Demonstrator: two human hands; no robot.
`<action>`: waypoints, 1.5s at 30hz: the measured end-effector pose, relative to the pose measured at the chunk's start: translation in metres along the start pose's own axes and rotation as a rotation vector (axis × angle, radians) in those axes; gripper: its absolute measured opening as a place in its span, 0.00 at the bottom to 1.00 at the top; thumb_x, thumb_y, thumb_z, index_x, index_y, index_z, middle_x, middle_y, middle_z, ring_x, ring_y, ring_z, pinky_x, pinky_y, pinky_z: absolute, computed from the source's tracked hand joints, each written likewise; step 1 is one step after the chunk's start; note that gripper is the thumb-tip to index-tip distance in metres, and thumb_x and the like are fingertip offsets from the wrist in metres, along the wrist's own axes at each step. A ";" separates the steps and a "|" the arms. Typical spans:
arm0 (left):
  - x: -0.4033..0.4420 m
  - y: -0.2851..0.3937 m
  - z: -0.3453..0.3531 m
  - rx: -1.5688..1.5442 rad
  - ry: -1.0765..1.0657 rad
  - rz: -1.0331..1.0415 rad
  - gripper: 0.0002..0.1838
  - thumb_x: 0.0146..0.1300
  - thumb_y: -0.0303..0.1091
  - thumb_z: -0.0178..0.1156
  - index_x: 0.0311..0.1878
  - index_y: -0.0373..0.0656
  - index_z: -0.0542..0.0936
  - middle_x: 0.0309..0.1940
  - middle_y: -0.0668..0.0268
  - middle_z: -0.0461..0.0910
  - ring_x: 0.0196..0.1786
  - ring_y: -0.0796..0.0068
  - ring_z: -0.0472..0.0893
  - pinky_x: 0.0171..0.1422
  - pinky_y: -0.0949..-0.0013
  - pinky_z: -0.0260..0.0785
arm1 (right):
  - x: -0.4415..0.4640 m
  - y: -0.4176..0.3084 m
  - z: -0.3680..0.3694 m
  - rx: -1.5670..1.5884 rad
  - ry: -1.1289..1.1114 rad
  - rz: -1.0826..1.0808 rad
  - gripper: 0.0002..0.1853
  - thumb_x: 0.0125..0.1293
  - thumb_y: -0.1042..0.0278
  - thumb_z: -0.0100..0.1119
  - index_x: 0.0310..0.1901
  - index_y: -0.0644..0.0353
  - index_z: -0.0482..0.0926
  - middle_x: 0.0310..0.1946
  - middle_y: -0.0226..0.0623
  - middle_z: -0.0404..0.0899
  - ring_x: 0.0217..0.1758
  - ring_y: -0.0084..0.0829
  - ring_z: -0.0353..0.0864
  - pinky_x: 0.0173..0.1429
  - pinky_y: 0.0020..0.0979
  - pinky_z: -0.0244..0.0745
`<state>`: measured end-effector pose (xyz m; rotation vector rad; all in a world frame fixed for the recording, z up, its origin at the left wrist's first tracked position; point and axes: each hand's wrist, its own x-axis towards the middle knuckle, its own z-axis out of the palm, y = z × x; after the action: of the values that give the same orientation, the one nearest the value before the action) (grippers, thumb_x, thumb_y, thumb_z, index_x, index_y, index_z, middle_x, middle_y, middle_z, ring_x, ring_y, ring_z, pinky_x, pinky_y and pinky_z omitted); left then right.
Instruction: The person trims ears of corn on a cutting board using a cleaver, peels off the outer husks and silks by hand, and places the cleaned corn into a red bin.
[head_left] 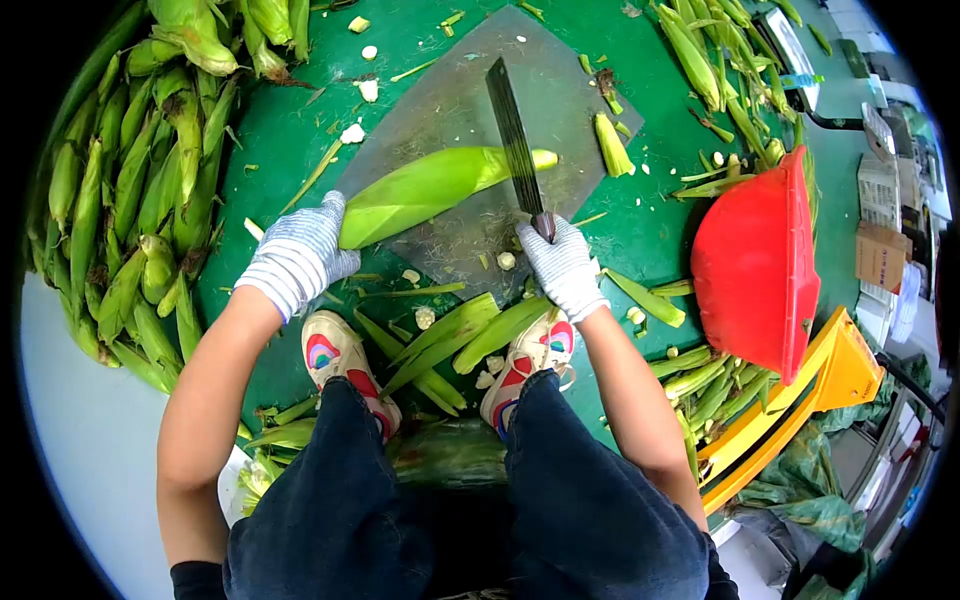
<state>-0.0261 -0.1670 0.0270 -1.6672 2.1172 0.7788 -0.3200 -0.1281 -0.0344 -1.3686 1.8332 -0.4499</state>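
The ear (420, 190) lies over the mat (460, 80) in the upper middle of the frame, its broad end toward the left and its narrow, pale tip toward the right. The gloved left hand (305, 240) grips the broad end. The gloved right hand (560, 262) is closed round the handle of the knife (515, 130), whose blade points to the top of the frame and crosses the ear just short of the tip. Whether the edge touches the husk, I cannot tell.

For a clean cut here, the left hand is well placed: far from the blade, at the opposite end. The ear is best pressed flat so it cannot roll, with the blade square across the narrow part and one firm stroke down onto the mat. The cloth gloves probably give little protection against the edge, and the shoes (340, 350) stand near enough that a slip toward the bottom of the frame would be the one to guard against.

The mat is greyish and littered with fine scraps; it sits cornerwise on a green floor (290, 140) strewn with pale chunks. Loose husks (450, 340) lie between the shoes. A heap of unhusked ears (130, 170) fills the upper left. At the right stand a red tub (750, 260), tipped on its side, and a yellow plastic piece (850, 375), with a carton (882, 255) and a crumpled green sheet (810, 480) at the far right edge.
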 end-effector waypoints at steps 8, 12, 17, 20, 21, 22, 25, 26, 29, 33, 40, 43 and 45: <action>0.008 -0.009 0.001 -0.092 -0.053 -0.014 0.33 0.46 0.41 0.68 0.52 0.30 0.69 0.32 0.41 0.78 0.39 0.45 0.80 0.46 0.55 0.72 | -0.018 -0.102 -0.106 0.639 0.134 -0.324 0.06 0.62 0.69 0.58 0.31 0.62 0.76 0.16 0.30 0.71 0.16 0.23 0.69 0.23 0.26 0.66; 0.009 -0.010 0.000 -0.189 -0.056 -0.031 0.30 0.46 0.41 0.67 0.51 0.33 0.72 0.38 0.42 0.79 0.43 0.47 0.80 0.49 0.57 0.72 | 0.006 -0.045 -0.061 0.189 -0.043 -0.157 0.10 0.63 0.66 0.52 0.42 0.63 0.75 0.34 0.38 0.74 0.34 0.33 0.73 0.39 0.33 0.70; 0.021 -0.039 0.029 -0.366 -0.001 0.088 0.22 0.50 0.39 0.64 0.47 0.39 0.75 0.34 0.53 0.80 0.37 0.56 0.80 0.44 0.60 0.73 | 0.030 0.055 0.028 0.067 -0.051 -0.195 0.15 0.55 0.64 0.54 0.38 0.67 0.76 0.31 0.50 0.78 0.36 0.41 0.78 0.43 0.39 0.72; 0.009 -0.064 0.067 -1.296 -0.360 -0.176 0.15 0.56 0.40 0.63 0.43 0.42 0.75 0.28 0.70 0.74 0.26 0.82 0.70 0.24 0.75 0.62 | -0.003 0.039 0.015 0.131 -0.314 0.224 0.15 0.57 0.62 0.57 0.38 0.67 0.76 0.25 0.39 0.78 0.28 0.30 0.75 0.34 0.34 0.72; -0.001 -0.068 0.081 -1.532 -0.364 -0.218 0.16 0.57 0.40 0.64 0.44 0.43 0.75 0.28 0.69 0.73 0.24 0.80 0.71 0.21 0.75 0.60 | 0.010 0.032 0.011 0.162 -0.277 0.231 0.14 0.57 0.61 0.58 0.36 0.67 0.76 0.22 0.37 0.76 0.25 0.29 0.73 0.30 0.34 0.71; -0.006 -0.067 0.087 -1.643 -0.319 -0.284 0.17 0.57 0.40 0.64 0.46 0.44 0.74 0.27 0.69 0.73 0.24 0.80 0.71 0.22 0.75 0.61 | 0.015 0.037 0.011 0.109 -0.219 0.166 0.14 0.57 0.61 0.59 0.35 0.67 0.76 0.22 0.36 0.75 0.25 0.28 0.71 0.30 0.33 0.70; -0.021 -0.075 0.079 -1.531 -0.328 -0.383 0.21 0.55 0.40 0.65 0.51 0.45 0.73 0.24 0.70 0.73 0.22 0.80 0.72 0.21 0.76 0.63 | 0.009 0.047 0.004 0.170 0.008 0.109 0.15 0.55 0.62 0.61 0.27 0.67 0.72 0.19 0.36 0.70 0.24 0.27 0.67 0.33 0.33 0.68; -0.020 -0.082 0.072 -1.404 -0.380 -0.314 0.22 0.55 0.39 0.65 0.52 0.45 0.73 0.24 0.71 0.73 0.22 0.81 0.72 0.21 0.77 0.63 | 0.011 0.048 -0.002 0.186 0.088 0.108 0.13 0.55 0.65 0.62 0.27 0.66 0.71 0.19 0.34 0.69 0.24 0.25 0.64 0.32 0.31 0.67; -0.012 -0.070 0.024 -0.919 -0.394 -0.193 0.25 0.50 0.38 0.68 0.50 0.43 0.74 0.26 0.67 0.76 0.23 0.80 0.73 0.26 0.74 0.68 | 0.005 0.039 -0.028 0.211 0.235 0.167 0.09 0.55 0.71 0.62 0.27 0.63 0.70 0.18 0.29 0.68 0.23 0.20 0.60 0.29 0.27 0.64; 0.033 -0.040 -0.024 0.283 -0.024 0.146 0.30 0.43 0.37 0.67 0.54 0.48 0.72 0.51 0.52 0.74 0.52 0.49 0.74 0.56 0.54 0.69 | -0.012 0.013 -0.040 0.193 0.172 0.115 0.09 0.55 0.70 0.63 0.31 0.64 0.73 0.19 0.31 0.70 0.23 0.21 0.63 0.29 0.27 0.66; 0.066 0.054 0.044 -0.486 0.086 -0.386 0.61 0.44 0.62 0.67 0.70 0.34 0.47 0.62 0.36 0.59 0.63 0.40 0.66 0.67 0.54 0.62 | -0.029 0.004 0.002 -0.051 -0.064 0.115 0.17 0.56 0.55 0.64 0.31 0.63 0.74 0.22 0.46 0.76 0.25 0.43 0.76 0.33 0.37 0.71; 0.084 0.067 0.068 -0.652 0.182 -0.363 0.58 0.40 0.55 0.71 0.70 0.41 0.50 0.59 0.41 0.64 0.58 0.41 0.71 0.63 0.56 0.66 | -0.029 0.001 0.010 -0.046 -0.127 0.146 0.16 0.57 0.57 0.64 0.34 0.63 0.75 0.25 0.46 0.78 0.28 0.42 0.78 0.36 0.37 0.72; 0.086 0.060 0.065 -0.592 0.209 -0.284 0.54 0.42 0.49 0.70 0.71 0.45 0.51 0.57 0.42 0.66 0.56 0.43 0.73 0.62 0.57 0.67 | -0.030 0.005 0.003 0.018 -0.112 0.188 0.16 0.57 0.57 0.64 0.37 0.62 0.76 0.26 0.45 0.78 0.29 0.40 0.78 0.37 0.36 0.73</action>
<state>-0.1107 -0.1856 -0.0610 -2.3764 1.8064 1.2671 -0.3179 -0.0978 -0.0283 -1.1724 1.8403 -0.2853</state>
